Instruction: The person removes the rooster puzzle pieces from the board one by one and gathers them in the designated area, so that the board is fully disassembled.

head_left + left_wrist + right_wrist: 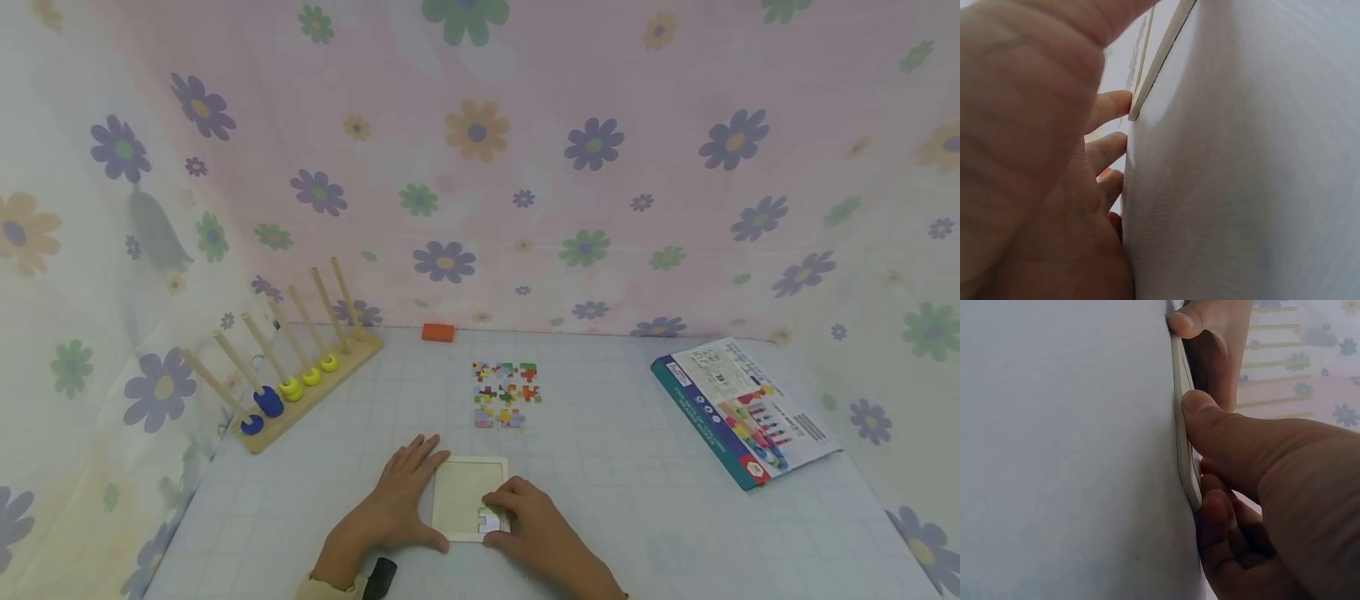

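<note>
A square wooden puzzle tray (457, 500) with a raised rim lies on the table between both hands. One pale jigsaw piece (488, 521) sits in its lower right corner. My right hand (536, 529) has its thumb at the near rim and its index fingertip at the piece's far edge, pinching about the piece. In the right wrist view, the thumb (1200, 406) lies along the tray's edge and the other fingers curl beyond its corner. With fingers extended, my left hand (401, 500) steadies the tray's left side; its index fingertip (1124, 105) touches the corner.
Several colourful jigsaw pieces (506, 393) lie in rows beyond the tray. A wooden peg rack (315, 400) with blue and yellow beads stands at left. An orange block (438, 332) lies at the back, and a printed box (742, 412) at right. Floral cloth (525, 167) surrounds the table.
</note>
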{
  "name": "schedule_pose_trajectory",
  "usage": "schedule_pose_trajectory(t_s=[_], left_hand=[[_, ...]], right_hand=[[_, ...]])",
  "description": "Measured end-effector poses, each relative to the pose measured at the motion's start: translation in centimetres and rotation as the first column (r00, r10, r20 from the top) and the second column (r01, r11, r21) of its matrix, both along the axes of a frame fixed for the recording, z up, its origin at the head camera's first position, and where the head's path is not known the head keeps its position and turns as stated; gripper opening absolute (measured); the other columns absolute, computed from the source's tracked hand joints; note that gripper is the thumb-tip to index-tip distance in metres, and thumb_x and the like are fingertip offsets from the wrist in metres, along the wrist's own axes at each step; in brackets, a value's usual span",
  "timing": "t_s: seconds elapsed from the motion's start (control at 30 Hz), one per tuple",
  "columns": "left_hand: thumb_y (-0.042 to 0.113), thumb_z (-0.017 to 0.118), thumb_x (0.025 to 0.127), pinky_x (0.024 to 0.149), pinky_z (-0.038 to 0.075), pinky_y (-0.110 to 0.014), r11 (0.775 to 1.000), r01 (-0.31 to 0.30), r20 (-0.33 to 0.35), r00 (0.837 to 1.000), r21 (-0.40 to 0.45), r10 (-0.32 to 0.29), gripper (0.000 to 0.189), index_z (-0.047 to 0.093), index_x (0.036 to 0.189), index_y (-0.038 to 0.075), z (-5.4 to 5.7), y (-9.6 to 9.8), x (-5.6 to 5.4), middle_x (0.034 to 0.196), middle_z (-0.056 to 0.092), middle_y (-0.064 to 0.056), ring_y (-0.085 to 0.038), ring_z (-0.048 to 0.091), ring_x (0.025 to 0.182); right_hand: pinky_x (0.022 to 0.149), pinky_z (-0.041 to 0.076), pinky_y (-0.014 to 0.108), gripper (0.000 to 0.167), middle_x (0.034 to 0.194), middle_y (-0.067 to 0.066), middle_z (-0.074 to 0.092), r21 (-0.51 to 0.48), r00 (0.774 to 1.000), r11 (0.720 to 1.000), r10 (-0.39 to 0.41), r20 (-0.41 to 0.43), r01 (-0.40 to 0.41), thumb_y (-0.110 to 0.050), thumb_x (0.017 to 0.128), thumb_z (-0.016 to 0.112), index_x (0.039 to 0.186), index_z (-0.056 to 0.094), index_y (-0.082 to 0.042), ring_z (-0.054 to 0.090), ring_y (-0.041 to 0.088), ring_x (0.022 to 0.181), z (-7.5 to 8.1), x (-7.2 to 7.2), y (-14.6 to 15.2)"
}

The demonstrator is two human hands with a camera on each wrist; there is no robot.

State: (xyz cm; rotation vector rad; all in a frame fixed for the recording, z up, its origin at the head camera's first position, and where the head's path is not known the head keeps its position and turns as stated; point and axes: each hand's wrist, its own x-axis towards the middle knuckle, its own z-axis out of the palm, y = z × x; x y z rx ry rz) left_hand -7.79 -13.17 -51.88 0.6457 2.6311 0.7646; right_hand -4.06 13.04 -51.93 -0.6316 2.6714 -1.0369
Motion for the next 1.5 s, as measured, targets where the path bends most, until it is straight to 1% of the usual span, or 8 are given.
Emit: schedule_pose_trajectory(t_s=[0.2,0.43,0.6,0.87,1.3,1.5], left_hand=[[0.066,0.091,0.056,0.128,0.014,-0.064,1.0,-0.004,-0.003,1.0,0.007,0.004,0.124,0.038,0.155,0.014,0.0,0.0,0.1,0.17,0.022,-0.011,-0.038,0.013,0.159],[0.066,0.091,0.056,0.128,0.014,-0.064,1.0,-0.008,-0.004,1.0,0.008,0.008,0.124,0.038,0.156,0.015,0.0,0.0,0.1,0.17,0.022,-0.01,-0.038,0.013,0.159],[0.066,0.091,0.056,0.127,0.014,-0.064,1.0,-0.006,-0.007,1.0,0.014,0.006,0.123,0.038,0.155,0.014,0.0,0.0,0.1,0.17,0.022,-0.011,-0.038,0.014,0.159],[0.065,0.091,0.057,0.127,0.014,-0.065,1.0,-0.004,-0.004,1.0,0.017,0.004,0.122,0.039,0.155,0.014,0.1,0.0,0.1,0.17,0.022,-0.011,-0.038,0.013,0.159],[0.064,0.092,0.057,0.126,0.014,-0.066,1.0,-0.007,0.004,1.0,0.02,0.007,0.122,0.038,0.155,0.014,0.1,0.1,0.2,0.17,0.022,-0.012,-0.039,0.013,0.158],[0.067,0.09,0.057,0.127,0.015,-0.065,1.0,-0.003,-0.001,1.0,0.008,0.003,0.123,0.038,0.155,0.014,0.0,0.0,0.1,0.17,0.022,-0.011,-0.038,0.013,0.159]], right_hand=[[0.072,0.051,0.016,0.049,0.106,-0.006,0.064,0.026,1.0,1.0,-0.016,0.013,0.015,-0.035,0.08,0.086,0.12,0.072,-0.01,0.049,-0.004,0.084,0.2,0.0,-0.3],[0.069,0.048,0.015,0.048,0.102,-0.007,0.062,0.027,1.0,0.999,-0.029,0.012,0.029,-0.034,0.078,0.087,0.117,0.073,-0.011,0.046,-0.004,0.081,0.5,0.0,-0.4],[0.068,0.047,0.015,0.045,0.101,-0.008,0.061,0.014,0.999,0.999,-0.032,0.026,0.031,-0.033,0.077,0.088,0.114,0.071,-0.013,0.045,-0.003,0.08,1.0,0.1,-0.5],[0.07,0.047,0.016,0.042,0.101,-0.01,0.059,0.002,0.999,0.999,-0.034,0.034,0.034,-0.03,0.077,0.089,0.111,0.068,-0.015,0.046,-0.003,0.082,1.1,0.0,-0.5],[0.073,0.05,0.017,0.042,0.103,-0.01,0.06,-0.042,0.995,0.999,-0.03,0.092,0.034,-0.025,0.078,0.088,0.113,0.067,-0.015,0.048,-0.003,0.085,0.9,0.0,-0.3],[0.071,0.049,0.016,0.041,0.099,-0.01,0.059,-0.06,0.995,0.998,-0.017,0.099,0.023,-0.025,0.08,0.087,0.114,0.066,-0.016,0.048,-0.003,0.083,1.0,-0.1,-0.2]])
